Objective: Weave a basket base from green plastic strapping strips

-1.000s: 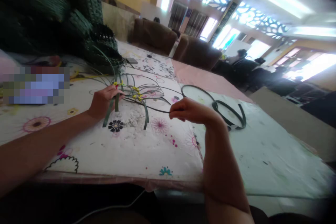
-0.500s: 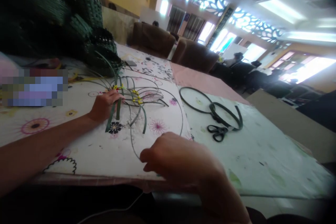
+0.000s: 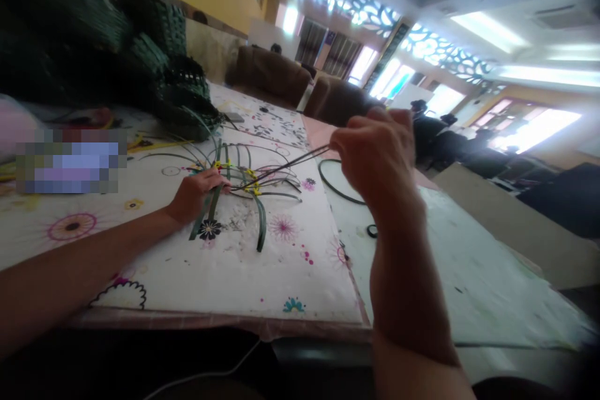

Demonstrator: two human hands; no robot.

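Observation:
My left hand (image 3: 197,192) is closed on the flat green strips (image 3: 216,203) of a partly woven piece, pressed down on the flowered cloth. Yellow ties (image 3: 253,181) mark the crossings of the piece. My right hand (image 3: 375,159) is raised above the table to the right, its fingers pinched on a thin dark strand (image 3: 295,162). That strand runs taut back to the weave beside my left fingertips. Other loose strip ends (image 3: 261,225) curve out over the cloth. Behind my right arm, one black scissor handle (image 3: 372,231) shows; the remainder is hidden.
A dark green hoop of strip (image 3: 335,181) lies on the pale green cloth (image 3: 487,287), partly behind my right hand. Dark green woven baskets (image 3: 182,94) are piled at the back left. Brown chairs (image 3: 272,78) stand beyond the table, with people farther off.
My right hand has risen from near the table's front edge, up and to the right, drawing the strand straight. It now covers much of the coil and scissors. My left hand keeps its grip.

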